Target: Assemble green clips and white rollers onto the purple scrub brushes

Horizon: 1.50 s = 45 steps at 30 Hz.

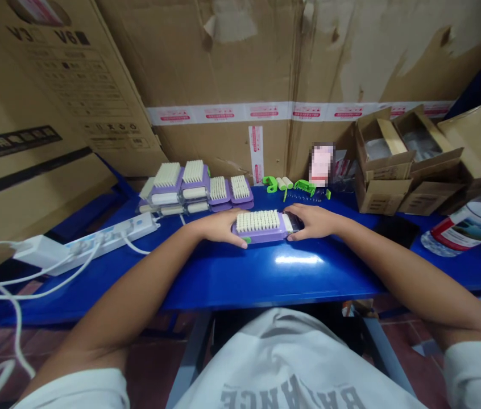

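A purple brush head with cream bristles (258, 221) lies level in front of me, just over the blue table. My left hand (222, 225) grips its left end, near a green tab, with the thumb along the near edge. At the other end my right hand (312, 221) closes round a dark part beside a white strip. Its fingers are partly hidden behind that dark part. Beyond my left hand stand several similar purple brush heads (183, 180), some stacked, with white rollers along their near sides. Green plastic clips (304, 186) and small cream rollers (283, 183) lie behind the held brush head.
A white power strip (108, 241) with plugged cables lies on the left of the blue table (240, 284). Open cardboard boxes (383, 196) stand at the right, near a clear plastic tub (464, 230). Large cardboard sheets (223, 68) wall off the back.
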Each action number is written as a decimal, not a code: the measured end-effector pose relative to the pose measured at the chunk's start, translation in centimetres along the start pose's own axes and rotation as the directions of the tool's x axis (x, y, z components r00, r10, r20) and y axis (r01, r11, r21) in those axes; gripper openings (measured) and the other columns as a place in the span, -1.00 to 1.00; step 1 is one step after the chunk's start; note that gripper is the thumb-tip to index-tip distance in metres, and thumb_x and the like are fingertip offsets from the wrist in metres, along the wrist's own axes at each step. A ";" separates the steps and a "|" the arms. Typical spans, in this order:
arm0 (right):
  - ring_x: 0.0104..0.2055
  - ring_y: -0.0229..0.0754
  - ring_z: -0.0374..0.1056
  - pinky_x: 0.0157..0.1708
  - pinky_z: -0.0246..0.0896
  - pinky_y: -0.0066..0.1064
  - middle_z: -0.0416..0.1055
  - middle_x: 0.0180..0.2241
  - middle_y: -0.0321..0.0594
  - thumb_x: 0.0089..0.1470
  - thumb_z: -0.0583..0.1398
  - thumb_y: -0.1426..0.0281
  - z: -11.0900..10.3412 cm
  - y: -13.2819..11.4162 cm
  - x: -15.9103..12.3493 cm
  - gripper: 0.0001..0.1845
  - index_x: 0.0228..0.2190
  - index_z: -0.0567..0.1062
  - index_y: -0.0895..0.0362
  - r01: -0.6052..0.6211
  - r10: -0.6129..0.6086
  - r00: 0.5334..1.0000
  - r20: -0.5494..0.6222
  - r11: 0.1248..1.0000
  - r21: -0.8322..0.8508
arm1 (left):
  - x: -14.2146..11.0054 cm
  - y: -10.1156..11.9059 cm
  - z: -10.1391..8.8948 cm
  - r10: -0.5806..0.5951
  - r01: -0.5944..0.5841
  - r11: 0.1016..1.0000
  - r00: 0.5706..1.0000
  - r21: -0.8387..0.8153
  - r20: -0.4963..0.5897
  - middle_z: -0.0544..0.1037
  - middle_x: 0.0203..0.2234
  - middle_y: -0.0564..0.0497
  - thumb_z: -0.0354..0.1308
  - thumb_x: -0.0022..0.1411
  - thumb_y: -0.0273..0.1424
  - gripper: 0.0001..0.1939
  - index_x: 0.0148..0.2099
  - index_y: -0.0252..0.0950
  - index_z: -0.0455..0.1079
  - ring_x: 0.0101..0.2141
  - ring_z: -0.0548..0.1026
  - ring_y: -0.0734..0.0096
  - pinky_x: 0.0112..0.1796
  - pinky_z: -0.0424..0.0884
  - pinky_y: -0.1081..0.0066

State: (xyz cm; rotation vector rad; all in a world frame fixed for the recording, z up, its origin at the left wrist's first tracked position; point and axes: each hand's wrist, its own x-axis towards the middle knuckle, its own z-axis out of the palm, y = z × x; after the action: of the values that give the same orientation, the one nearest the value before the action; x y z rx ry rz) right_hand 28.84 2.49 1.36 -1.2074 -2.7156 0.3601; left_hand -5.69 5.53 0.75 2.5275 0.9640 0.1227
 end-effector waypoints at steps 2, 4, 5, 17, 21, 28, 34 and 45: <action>0.13 0.27 0.51 0.10 0.42 0.01 0.50 0.15 0.15 0.02 0.39 -0.15 0.1 0.1 0.0 -0.07 0.22 0.44 0.18 -0.007 0.007 1.000 0.005 1.000 0.003 | 0.0 -0.2 0.0 -0.014 0.014 1.000 1.000 -0.008 0.005 0.42 0.36 -0.21 0.51 -0.11 0.16 0.12 0.40 -0.21 0.28 0.32 0.43 -0.18 0.32 0.35 0.09; 0.12 0.29 0.51 0.10 0.42 0.04 0.51 0.14 0.16 0.01 0.39 -0.15 0.2 0.2 0.0 -0.07 0.22 0.44 0.18 -0.006 0.006 1.000 -0.001 1.000 0.010 | -0.1 -0.3 0.0 -0.038 0.038 0.999 0.999 0.002 0.007 0.45 0.34 -0.23 0.52 -0.13 0.16 0.13 0.38 -0.23 0.29 0.29 0.46 -0.18 0.29 0.38 0.10; 0.12 0.30 0.51 0.09 0.42 0.06 0.51 0.13 0.16 0.01 0.39 -0.15 0.2 0.3 0.0 -0.07 0.21 0.45 0.18 -0.002 0.002 1.000 -0.007 1.000 0.014 | -0.1 -0.3 0.1 -0.044 0.044 0.999 0.999 0.012 0.006 0.46 0.32 -0.23 0.50 -0.11 0.16 0.10 0.38 -0.23 0.30 0.28 0.47 -0.18 0.28 0.39 0.10; 0.17 0.32 0.49 0.12 0.42 0.07 0.49 0.19 0.16 0.02 0.38 -0.18 0.1 0.2 0.1 -0.03 0.26 0.43 0.17 -0.012 0.012 1.000 0.003 1.000 0.007 | -0.1 0.2 0.1 0.012 -0.012 0.998 1.000 0.060 -0.002 0.46 0.30 -0.21 0.43 0.05 0.08 -0.02 0.40 -0.23 0.28 0.26 0.47 -0.11 0.30 0.36 0.12; 0.14 0.30 0.51 0.10 0.43 0.06 0.51 0.17 0.13 0.02 0.38 -0.18 0.2 0.2 0.1 -0.04 0.25 0.44 0.15 0.000 0.000 1.000 -0.014 1.000 -0.001 | -0.1 0.1 0.2 0.006 -0.006 0.997 1.000 0.072 -0.004 0.49 0.26 -0.19 0.44 0.04 0.08 -0.07 0.35 -0.23 0.31 0.24 0.49 -0.10 0.26 0.40 0.13; 0.16 0.30 0.49 0.11 0.43 0.05 0.50 0.19 0.13 0.04 0.37 -0.19 0.3 0.2 0.1 -0.05 0.26 0.42 0.14 -0.001 0.001 1.000 -0.006 1.000 -0.028 | 0.0 0.1 0.2 0.006 -0.006 0.997 1.000 0.073 -0.006 0.49 0.25 -0.19 0.43 0.05 0.06 -0.08 0.35 -0.22 0.31 0.24 0.49 -0.08 0.27 0.39 0.15; 0.17 0.33 0.49 0.13 0.41 0.09 0.49 0.19 0.16 0.02 0.38 -0.17 0.2 0.0 0.1 -0.03 0.26 0.42 0.17 -0.017 0.017 1.000 0.000 1.000 -0.006 | 0.0 0.2 0.3 -0.002 0.003 0.997 1.000 0.072 -0.004 0.49 0.26 -0.18 0.44 0.05 0.05 -0.08 0.37 -0.21 0.30 0.25 0.48 -0.09 0.27 0.39 0.15; 0.17 0.32 0.49 0.14 0.41 0.07 0.47 0.20 0.16 0.02 0.37 -0.18 0.2 -0.1 0.1 -0.01 0.27 0.40 0.18 -0.032 0.032 0.999 0.011 0.999 -0.014 | -0.1 0.1 0.4 -0.002 0.003 0.996 1.000 0.093 -0.008 0.47 0.29 -0.20 0.43 0.05 0.06 -0.05 0.38 -0.23 0.29 0.27 0.47 -0.15 0.27 0.39 0.11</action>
State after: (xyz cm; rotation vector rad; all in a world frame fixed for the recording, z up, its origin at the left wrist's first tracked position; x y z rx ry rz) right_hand 28.63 2.46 1.21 -1.2577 -2.7158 0.3536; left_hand -5.59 5.26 0.48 2.6119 0.9978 0.0896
